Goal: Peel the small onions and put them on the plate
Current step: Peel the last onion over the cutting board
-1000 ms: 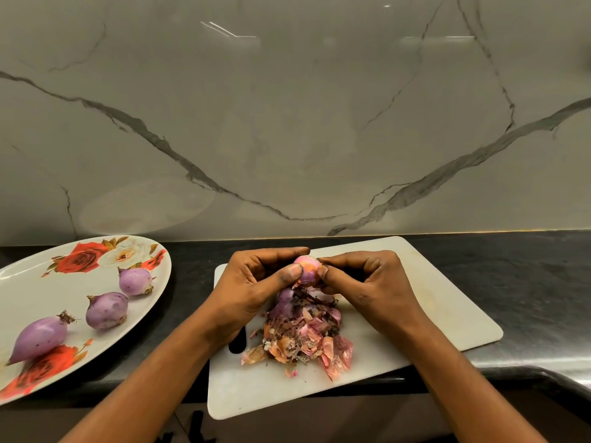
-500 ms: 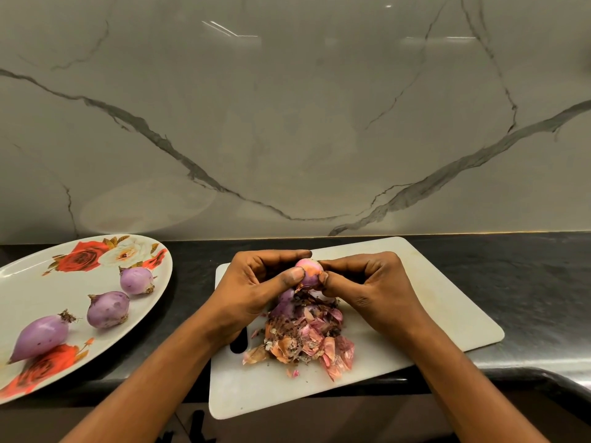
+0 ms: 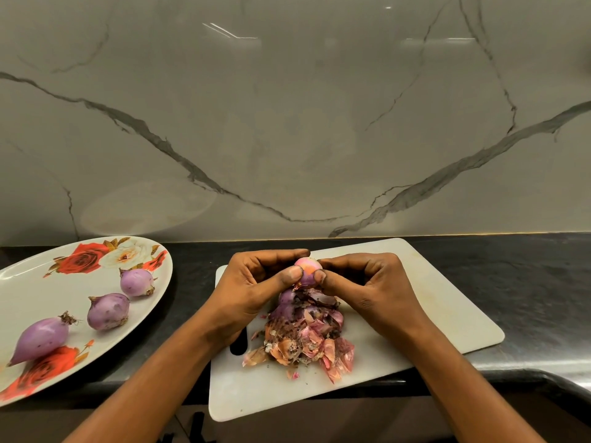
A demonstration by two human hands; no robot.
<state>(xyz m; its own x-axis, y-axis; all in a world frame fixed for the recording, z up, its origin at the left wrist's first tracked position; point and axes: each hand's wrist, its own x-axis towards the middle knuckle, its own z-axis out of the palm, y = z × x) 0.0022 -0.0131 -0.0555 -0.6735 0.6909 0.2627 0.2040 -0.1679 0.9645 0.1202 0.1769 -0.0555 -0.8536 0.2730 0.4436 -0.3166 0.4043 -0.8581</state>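
Observation:
A small pink onion [image 3: 307,269] is held above the white cutting board [image 3: 425,302]. My left hand [image 3: 256,282] grips it with thumb and curled fingers from the left. From the right, my right hand [image 3: 367,289] pinches its lower edge with thumb and fingers. Below them lies a heap of onion skins [image 3: 303,337], with a purple onion [image 3: 287,303] partly buried at its top. Three peeled purple onions [image 3: 108,311] rest on the flowered oval plate [image 3: 28,282] at the left.
The board lies on a black counter [image 3: 527,282] whose front edge curves at the lower right. A marble wall [image 3: 287,123] stands right behind. The plate overhangs the counter's front at the left.
The hands have barely moved; the onion has turned slightly between the fingers, and the thumbs sit a little closer on its underside.

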